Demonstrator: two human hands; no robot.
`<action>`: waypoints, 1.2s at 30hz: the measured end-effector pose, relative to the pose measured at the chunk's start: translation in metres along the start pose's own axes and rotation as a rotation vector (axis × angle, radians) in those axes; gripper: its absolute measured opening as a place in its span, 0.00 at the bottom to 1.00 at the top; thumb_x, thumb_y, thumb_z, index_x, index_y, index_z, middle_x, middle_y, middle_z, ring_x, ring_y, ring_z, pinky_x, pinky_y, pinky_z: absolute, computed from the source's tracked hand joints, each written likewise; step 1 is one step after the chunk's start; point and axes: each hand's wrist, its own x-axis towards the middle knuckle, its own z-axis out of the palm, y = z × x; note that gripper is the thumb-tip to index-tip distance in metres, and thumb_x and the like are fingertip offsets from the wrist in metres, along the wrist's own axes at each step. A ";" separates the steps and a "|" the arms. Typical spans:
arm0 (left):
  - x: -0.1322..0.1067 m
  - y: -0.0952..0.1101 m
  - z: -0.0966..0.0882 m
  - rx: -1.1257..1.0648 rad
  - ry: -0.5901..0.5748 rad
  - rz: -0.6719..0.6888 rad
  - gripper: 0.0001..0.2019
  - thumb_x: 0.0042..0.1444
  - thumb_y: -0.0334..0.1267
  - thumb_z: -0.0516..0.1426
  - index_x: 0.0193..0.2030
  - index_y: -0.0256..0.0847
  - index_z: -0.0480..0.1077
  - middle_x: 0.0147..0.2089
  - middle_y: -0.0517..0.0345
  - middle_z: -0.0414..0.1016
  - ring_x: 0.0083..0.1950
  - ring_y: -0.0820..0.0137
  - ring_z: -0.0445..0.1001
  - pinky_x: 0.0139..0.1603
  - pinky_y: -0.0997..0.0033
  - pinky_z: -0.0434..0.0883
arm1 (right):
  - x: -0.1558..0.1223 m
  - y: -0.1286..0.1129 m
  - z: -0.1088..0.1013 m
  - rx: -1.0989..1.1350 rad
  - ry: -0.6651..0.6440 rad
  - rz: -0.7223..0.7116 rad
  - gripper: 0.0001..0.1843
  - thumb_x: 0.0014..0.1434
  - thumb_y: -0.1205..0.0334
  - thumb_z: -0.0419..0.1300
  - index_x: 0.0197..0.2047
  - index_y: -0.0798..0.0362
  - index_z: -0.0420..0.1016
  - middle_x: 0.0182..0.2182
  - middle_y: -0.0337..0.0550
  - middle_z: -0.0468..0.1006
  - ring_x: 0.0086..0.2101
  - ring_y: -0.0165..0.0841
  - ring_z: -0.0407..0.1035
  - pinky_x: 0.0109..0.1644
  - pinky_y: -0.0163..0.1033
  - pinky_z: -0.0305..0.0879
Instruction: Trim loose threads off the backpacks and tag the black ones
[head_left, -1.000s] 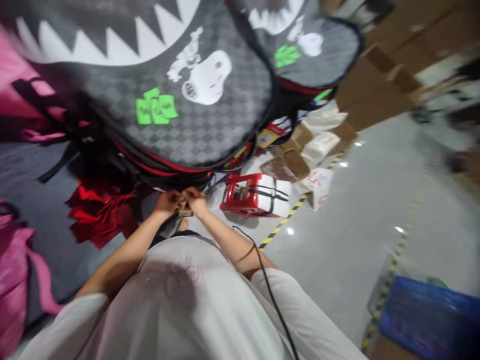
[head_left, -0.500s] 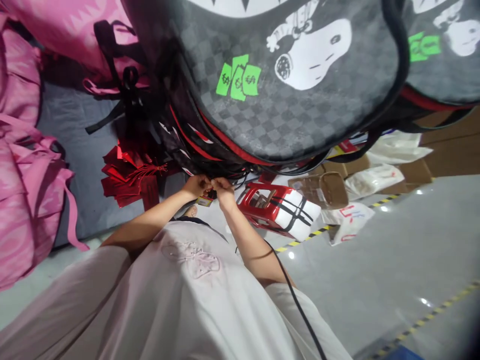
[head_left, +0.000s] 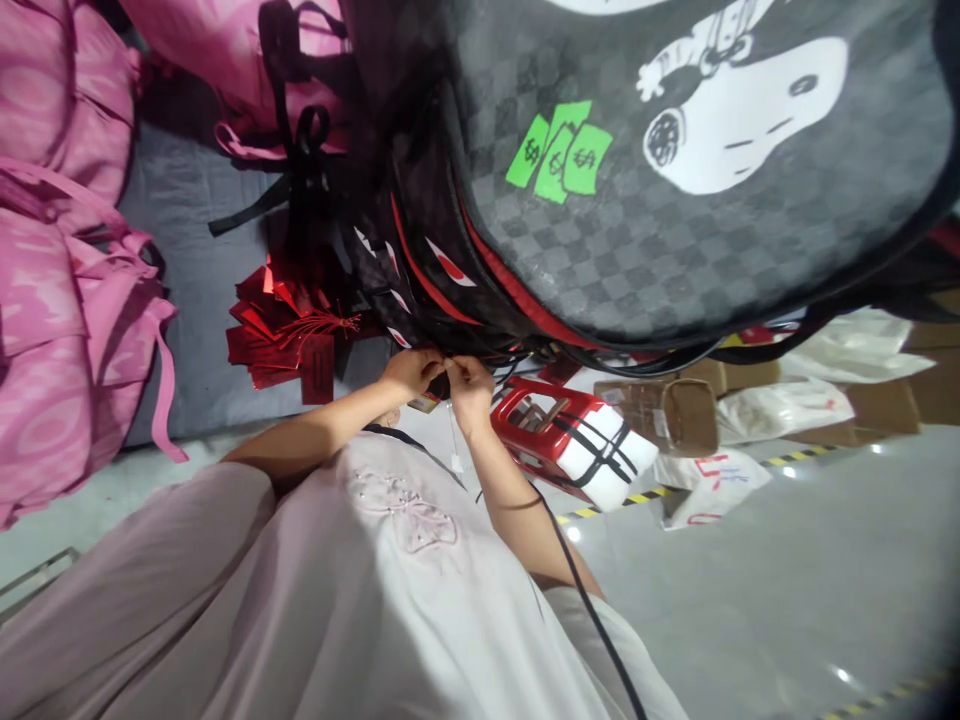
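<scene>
A large grey checkered backpack with a white cartoon dog and green banknote prints fills the top of the view. My left hand and my right hand meet just under its lower edge, fingers pinched close together. A thin pale string with a small tag hangs down from between them. A small yellowish tag shows just below my left hand. What exactly the fingers grip is too small to make out.
A pile of shiny red hang tags lies on the grey cloth left of my hands. Pink backpacks are stacked at the far left. A red stool, cardboard boxes and white bags stand on the glossy floor to the right.
The view has swung left and closer to the backpack. My hands stay pinched together at its lower edge, and a thin string with a tag now hangs below them.
</scene>
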 end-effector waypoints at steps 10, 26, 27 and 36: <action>0.016 -0.011 -0.014 -0.490 -0.129 -0.060 0.08 0.55 0.39 0.58 0.33 0.34 0.73 0.23 0.63 0.69 0.22 0.77 0.65 0.24 0.77 0.63 | 0.038 -0.014 -0.028 -0.364 -0.445 -0.210 0.14 0.63 0.62 0.50 0.42 0.50 0.78 0.28 0.39 0.78 0.31 0.34 0.72 0.37 0.37 0.66; 0.013 -0.006 -0.015 0.007 -0.101 0.036 0.09 0.59 0.36 0.54 0.38 0.41 0.77 0.31 0.58 0.78 0.34 0.69 0.74 0.35 0.74 0.65 | 0.033 -0.032 -0.028 -0.908 -0.563 -0.233 0.15 0.68 0.62 0.46 0.49 0.49 0.73 0.43 0.45 0.79 0.38 0.36 0.71 0.35 0.37 0.55; 0.013 -0.005 -0.015 0.017 -0.100 0.027 0.08 0.58 0.36 0.55 0.38 0.41 0.77 0.32 0.57 0.79 0.35 0.69 0.75 0.35 0.74 0.65 | 0.032 -0.033 -0.028 -0.927 -0.577 -0.240 0.15 0.68 0.63 0.46 0.49 0.49 0.73 0.44 0.45 0.78 0.39 0.36 0.71 0.35 0.37 0.55; 0.008 0.018 -0.015 0.279 -0.075 -0.076 0.10 0.57 0.40 0.59 0.45 0.41 0.74 0.40 0.52 0.81 0.43 0.61 0.78 0.39 0.71 0.68 | 0.031 -0.034 -0.030 -0.986 -0.621 -0.292 0.15 0.67 0.68 0.47 0.49 0.50 0.72 0.45 0.46 0.78 0.43 0.38 0.72 0.36 0.37 0.58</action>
